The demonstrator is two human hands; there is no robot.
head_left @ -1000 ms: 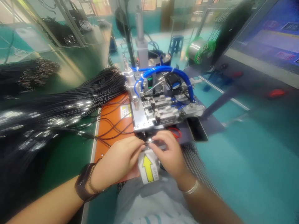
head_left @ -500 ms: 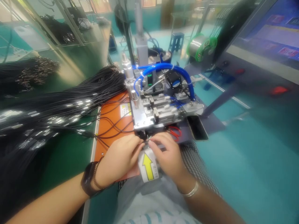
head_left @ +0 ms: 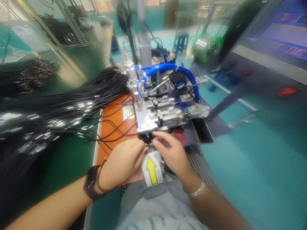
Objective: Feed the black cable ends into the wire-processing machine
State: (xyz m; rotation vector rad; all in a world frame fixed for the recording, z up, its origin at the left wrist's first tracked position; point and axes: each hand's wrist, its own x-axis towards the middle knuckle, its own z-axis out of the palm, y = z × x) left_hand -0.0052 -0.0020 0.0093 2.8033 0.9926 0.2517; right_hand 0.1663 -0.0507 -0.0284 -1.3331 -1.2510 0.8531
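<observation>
The right hand is lifting away from the left hand, its fingertips now rising toward a black fitting at the front edge of the crimping machine instead of meeting the left fingertips. Its fingers are curling half open, with nothing visible between them. The left hand is staying near that fitting, thumb and fingers drawn together at the tips; whether they are pinching a wire, I cannot tell. Both wrists are hovering above a white label with a yellow arrow, which is hanging just below the grip.

Beyond the fingertips, the machine's steel plate is sitting on an orange mat, with blue pneumatic tubing arching over it. Left of the hands, a thick bundle of thin black cables is spreading across the green workbench, some strands trailing over the mat. To the right of the grip, a smartphone is lying just beside the machine, near a red-handled tool. Farther ahead, a spool of solder wire is standing by a monitor, and a blue stool is standing on the teal floor.
</observation>
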